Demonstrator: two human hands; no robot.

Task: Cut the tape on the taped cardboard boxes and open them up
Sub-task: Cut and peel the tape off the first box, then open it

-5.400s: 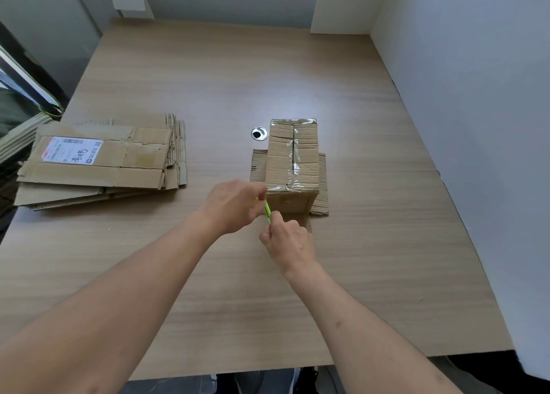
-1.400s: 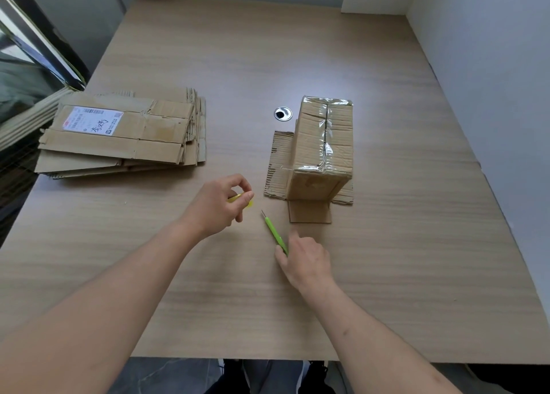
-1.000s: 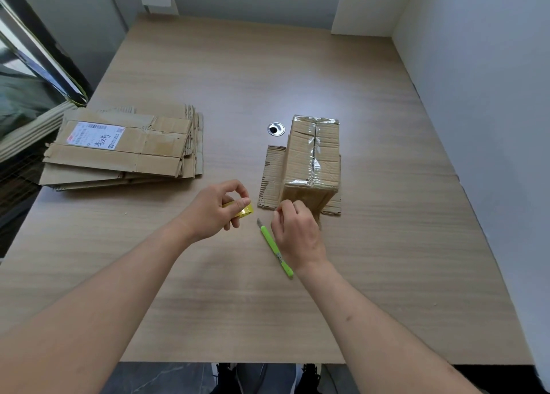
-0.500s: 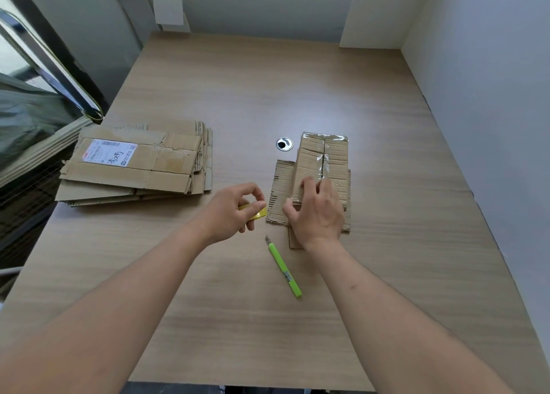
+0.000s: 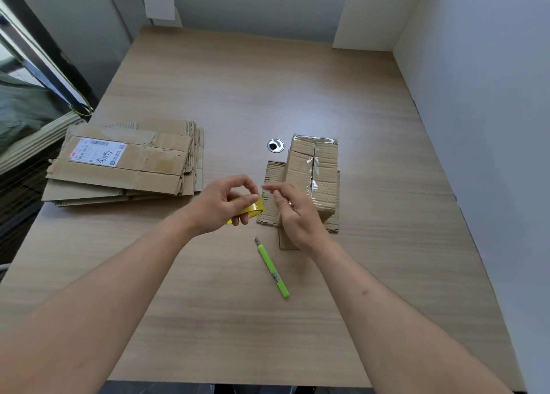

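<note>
A small cardboard box (image 5: 323, 167), sealed along its top seam with clear tape, stands on a flat piece of corrugated cardboard (image 5: 272, 191) at mid-table. My left hand (image 5: 221, 204) pinches a small shiny yellow strip (image 5: 256, 209) just left of the box. In front of the box's near left corner hovers my right hand (image 5: 293, 215), its index finger pointing toward the left hand, nothing visibly held. A green utility knife (image 5: 273, 268) lies on the table below both hands, blade end toward the box.
A stack of flattened cardboard boxes (image 5: 125, 164), the top one with a shipping label, lies at the left. A round cable hole (image 5: 275, 145) sits beside the box. White walls (image 5: 476, 96) close off the right and back of the wooden table (image 5: 387, 244).
My right hand laid the knife on the table, touched the box top, then came off it and moved left toward my left hand. The left hand keeps the yellow strip.
</note>
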